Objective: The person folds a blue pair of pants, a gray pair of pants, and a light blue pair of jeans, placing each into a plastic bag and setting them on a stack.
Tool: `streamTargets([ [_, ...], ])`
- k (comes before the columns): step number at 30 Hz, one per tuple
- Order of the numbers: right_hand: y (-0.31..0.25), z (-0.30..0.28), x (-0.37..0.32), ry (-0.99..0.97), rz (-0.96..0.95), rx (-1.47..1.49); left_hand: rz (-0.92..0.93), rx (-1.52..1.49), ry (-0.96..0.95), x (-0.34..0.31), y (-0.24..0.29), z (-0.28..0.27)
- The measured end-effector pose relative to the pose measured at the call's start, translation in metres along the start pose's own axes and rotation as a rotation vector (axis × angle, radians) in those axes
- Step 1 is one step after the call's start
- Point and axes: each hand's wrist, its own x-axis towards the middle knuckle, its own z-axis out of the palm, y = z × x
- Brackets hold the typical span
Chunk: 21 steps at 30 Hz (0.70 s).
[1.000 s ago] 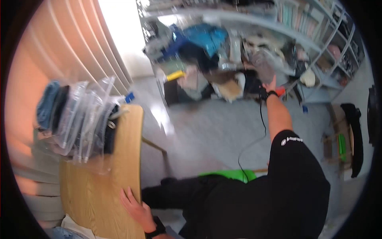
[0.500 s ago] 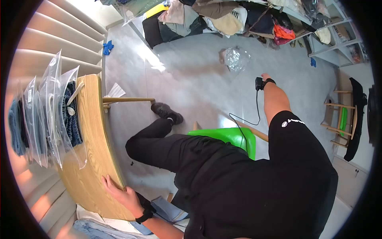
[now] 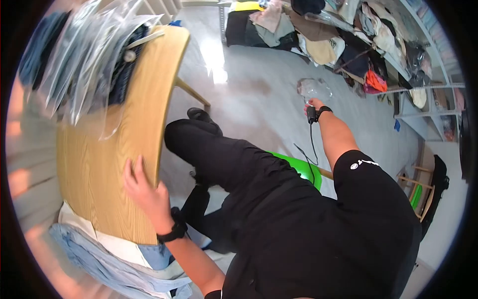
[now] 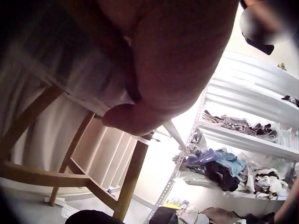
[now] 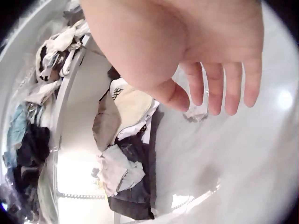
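Observation:
My left hand (image 3: 147, 194) rests on the wooden table (image 3: 99, 174) by its near edge, fingers extended over the top. In the left wrist view, this hand looms dark against the table's underside and legs. My right hand (image 3: 313, 105) reaches out over the grey floor with nothing in it. Its fingers hang straight and slightly spread in the right wrist view. Just beyond the fingertips, a crumpled clear plastic bag (image 3: 318, 88) lies on the floor; the fingers partly cover it in the right wrist view.
Several folded jeans in clear bags (image 3: 84, 65) are stacked at the table's far end. Loose light-blue denim (image 3: 104, 259) lies by its near end. Metal shelving with piled clothes (image 3: 318, 45) stands ahead. A green chair seat (image 3: 298, 169) is beside my leg.
My right hand was at the shelf with a greyish bundle; it has come back and lowered. The plastic bag then appears on the floor. My left hand stays on the table while the view shifts.

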Motion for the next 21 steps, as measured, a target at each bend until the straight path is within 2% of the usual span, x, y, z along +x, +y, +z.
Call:
streamTargets([
  [5, -0.017, 0.042, -0.075, -0.055, -0.060, 0.046, 0.006, -0.099, 0.039, -0.002, 0.003, -0.002],
  [11, 0.002, 0.031, -0.084, -0.095, -0.091, 0.007, 0.021, -0.098, 0.030, -0.002, 0.000, -0.001],
  [15, 0.008, 0.006, -0.075, -0.016, -0.060, -0.005, -0.010, -0.100, -0.025, 0.002, 0.007, 0.003],
  [18, 0.007, -0.018, -0.029, 0.024, -0.063, -0.118, 0.007, -0.095, -0.106, 0.010, 0.013, 0.010],
  [21, 0.000, -0.035, 0.018, 0.085, 0.003, -0.216, -0.032, -0.014, -0.080, 0.002, -0.001, 0.003],
])
